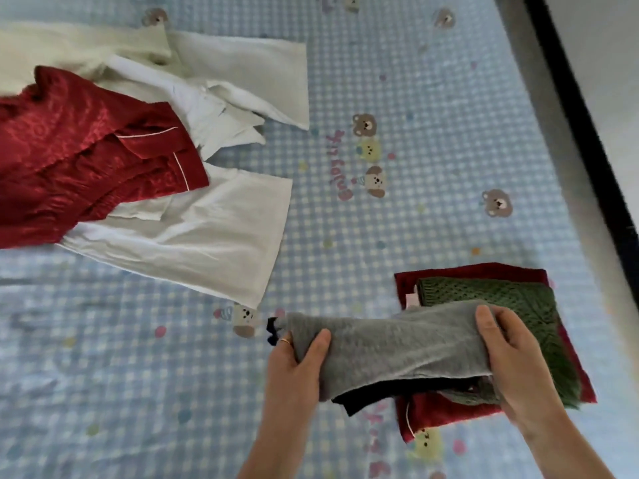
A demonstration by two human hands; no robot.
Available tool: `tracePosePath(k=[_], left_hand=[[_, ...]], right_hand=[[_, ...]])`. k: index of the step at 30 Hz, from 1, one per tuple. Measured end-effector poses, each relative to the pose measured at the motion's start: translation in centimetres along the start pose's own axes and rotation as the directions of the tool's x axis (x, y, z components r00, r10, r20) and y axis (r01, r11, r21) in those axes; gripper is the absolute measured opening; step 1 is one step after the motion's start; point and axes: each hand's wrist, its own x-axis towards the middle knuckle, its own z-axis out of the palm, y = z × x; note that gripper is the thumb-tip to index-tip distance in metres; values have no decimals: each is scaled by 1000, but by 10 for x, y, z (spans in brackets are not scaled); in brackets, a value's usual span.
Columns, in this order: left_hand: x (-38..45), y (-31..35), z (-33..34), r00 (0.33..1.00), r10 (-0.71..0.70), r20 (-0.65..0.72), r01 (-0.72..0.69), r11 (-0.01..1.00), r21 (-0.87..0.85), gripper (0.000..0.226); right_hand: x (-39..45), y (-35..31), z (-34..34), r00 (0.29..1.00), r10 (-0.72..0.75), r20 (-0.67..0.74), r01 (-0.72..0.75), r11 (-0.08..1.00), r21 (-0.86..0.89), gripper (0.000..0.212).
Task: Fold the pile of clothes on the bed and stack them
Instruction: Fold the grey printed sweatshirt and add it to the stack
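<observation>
Gripping a folded grey garment at both ends: left hand curling round the end at 9 o'clock, thumb on top and a ring showing on one finger, right hand clamping the end at 3 o'clock, both grips closed on the cloth. Trailing a dark layer from the bundle's underside, possibly a lining or second piece; hard telling which. Holding it low above the bed, its 3 o'clock end overlapping the stack at 4 o'clock of the view, a green knit lying on a folded red piece. Judging by this, carrying a finished fold to the stack. Calling next for shifting toward 3 o'clock, squaring the edges over the green knit, lowering flat and letting go without dragging the dark layer loose. Waiting unfolded at 10 o'clock, well apart: a red satin garment lying across several white garments.
</observation>
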Motion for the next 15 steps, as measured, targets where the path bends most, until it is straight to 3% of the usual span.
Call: tracePosePath(k=[3,7,9,12,15], left_hand=[[-9,28,64,991,72,114,-79,995,61,15],[-22,52,125,953,189,235,-189,982,-20,12],[-28,43,140,943,187,274,-177,982,-63,13],[-26,-6,161,957,89,275,-102,994,35,15],[-7,-70,176,976,-21,217,-27,975,219,24]], right_hand=[[15,-28,-46,999,-22,-48,26,997,76,27],[24,-55,-110,972,-149,-180,169,980,102,38],[25,-45,-141,956,-178,-235,203,975,85,37],[29,3,-168,941,-139,-308,147,989,2,17],[41,77,-167,946,1,-325,-41,993,-115,8]])
